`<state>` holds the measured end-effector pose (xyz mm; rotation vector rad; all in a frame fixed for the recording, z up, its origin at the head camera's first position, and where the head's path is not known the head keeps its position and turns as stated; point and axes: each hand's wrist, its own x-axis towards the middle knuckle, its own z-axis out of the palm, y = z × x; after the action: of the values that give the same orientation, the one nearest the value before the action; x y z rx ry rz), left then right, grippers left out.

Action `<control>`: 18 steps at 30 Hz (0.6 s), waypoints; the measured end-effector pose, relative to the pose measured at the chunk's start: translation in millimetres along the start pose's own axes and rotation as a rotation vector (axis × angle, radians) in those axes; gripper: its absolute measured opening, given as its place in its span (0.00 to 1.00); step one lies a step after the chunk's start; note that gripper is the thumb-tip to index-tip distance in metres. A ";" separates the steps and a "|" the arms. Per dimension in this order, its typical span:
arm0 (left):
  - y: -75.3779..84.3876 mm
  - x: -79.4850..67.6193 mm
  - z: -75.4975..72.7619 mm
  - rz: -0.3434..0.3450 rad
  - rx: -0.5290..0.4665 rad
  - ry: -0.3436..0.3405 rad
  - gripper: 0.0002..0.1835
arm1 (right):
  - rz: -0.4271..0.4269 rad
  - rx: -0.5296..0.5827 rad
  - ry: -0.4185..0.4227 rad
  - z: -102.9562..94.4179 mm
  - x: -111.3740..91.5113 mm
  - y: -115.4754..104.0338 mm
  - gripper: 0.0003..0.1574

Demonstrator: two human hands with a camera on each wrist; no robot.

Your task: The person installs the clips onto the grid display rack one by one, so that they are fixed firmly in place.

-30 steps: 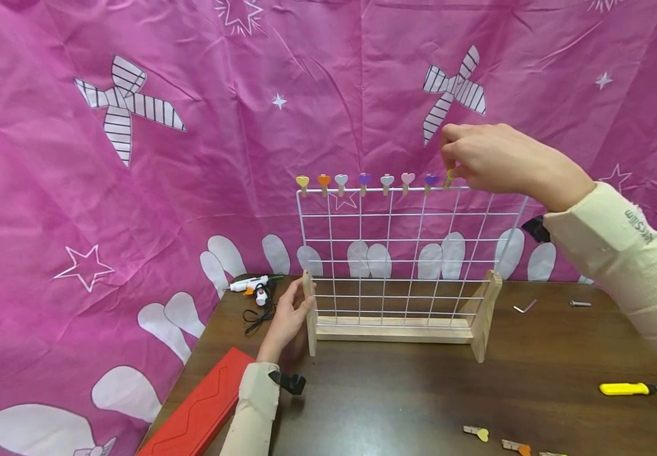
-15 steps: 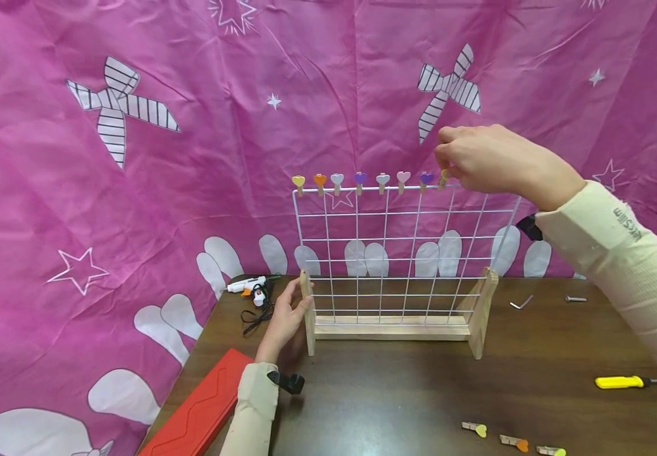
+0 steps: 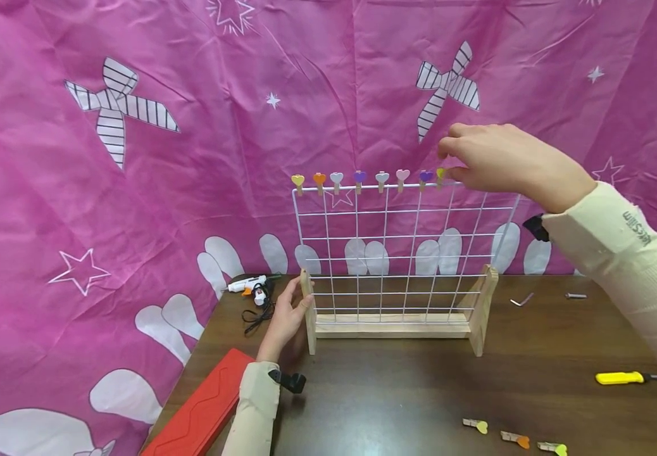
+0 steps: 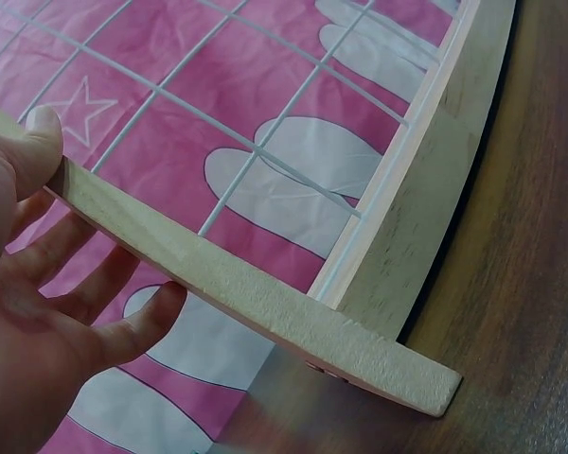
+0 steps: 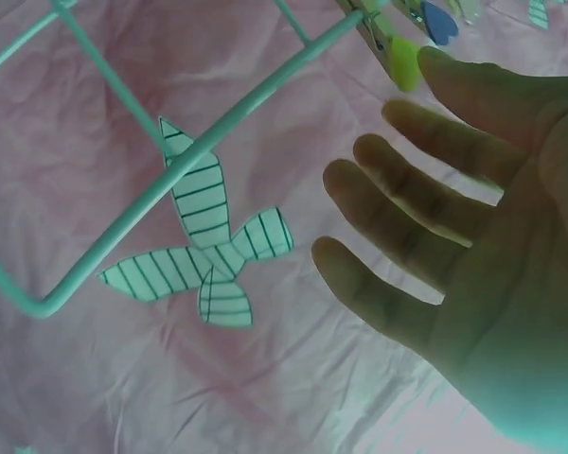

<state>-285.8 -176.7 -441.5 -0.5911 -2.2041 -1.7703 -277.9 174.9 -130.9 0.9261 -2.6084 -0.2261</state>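
Observation:
A white wire grid [image 5: 201,147] stands upright in a pale wooden stand [image 3: 391,328]. Several small wooden clothespins with heart tops line the left and middle of its top wire. My left hand [image 3: 285,320] grips the stand's left side post [image 4: 222,274], with the thumb on one face and fingers on the other. At the top wire my right hand [image 3: 502,158] has its fingers spread apart, holding nothing. Its thumb tip is close beside the clothespin with a yellow-green heart [image 5: 404,64], which sits clipped on the wire next to a purple-heart clothespin [image 3: 426,177].
Loose clothespins lie near the table's front, including an orange-heart clothespin [image 3: 515,439]. To the right are a yellow-handled screwdriver [image 3: 620,378], a hex key [image 3: 522,300] and a bolt [image 3: 576,296]. At left are a glue gun [image 3: 247,284] and a red box [image 3: 206,402].
My right hand has loosened its fingers from the yellow-green heart clothespin and drawn slightly right, leaving it on the wire. The left hand stays on the side post.

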 end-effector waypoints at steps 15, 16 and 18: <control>-0.4 -0.1 0.3 0.015 -0.005 0.009 0.23 | -0.016 0.041 0.187 34.3 -70.9 8.5 0.15; -0.4 -0.3 0.6 0.014 -0.006 0.009 0.23 | -0.023 0.048 0.201 39.4 -75.6 8.2 0.15; 0.1 -0.9 1.2 0.008 -0.011 0.010 0.23 | -0.025 0.068 0.214 50.6 -84.7 6.7 0.15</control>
<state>-284.9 -175.7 -442.1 -0.5910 -2.1836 -1.7789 -240.5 235.3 -199.7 0.9504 -2.4211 -0.0422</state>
